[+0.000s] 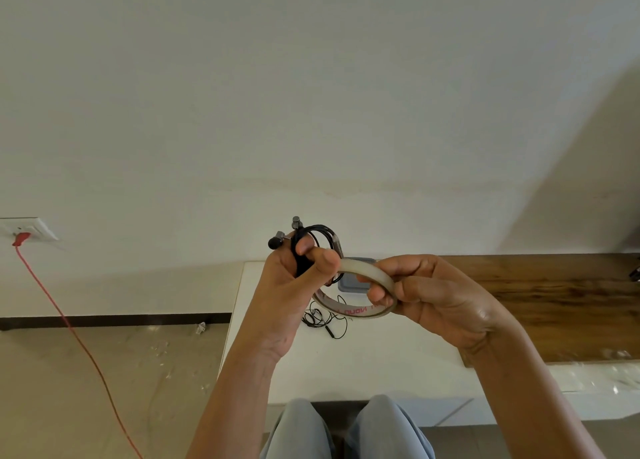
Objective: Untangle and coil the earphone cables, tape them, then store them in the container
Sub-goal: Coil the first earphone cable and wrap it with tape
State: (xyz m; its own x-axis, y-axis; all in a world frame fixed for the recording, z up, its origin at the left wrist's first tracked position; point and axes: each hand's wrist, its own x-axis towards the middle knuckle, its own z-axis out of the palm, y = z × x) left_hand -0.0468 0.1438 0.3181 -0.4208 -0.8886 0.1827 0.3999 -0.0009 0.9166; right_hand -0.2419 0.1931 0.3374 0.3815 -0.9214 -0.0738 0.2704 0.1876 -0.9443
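Knees (346,427) in pale trousers nearest, below desk (363,365) front edge. Red cable (71,323) crosses floor left of desk. Above desk: my left grip (284,292) curled round coiled black earphones (300,262), thumb on tape roll (367,271); my right grip (429,296) pinches tape roll's rim. On desk middle: tangled earphones (317,318), loose. Grey container (350,284) toward desk's far edge. Wooden board (554,302) on desk's right part.

Both forearms are raised side by side over the knees. The left grip (291,285) is curled, with thumb and forefinger pinched on a coiled earphone cable (322,231). The right grip (429,296) is wrapped round a tape roll (363,271).
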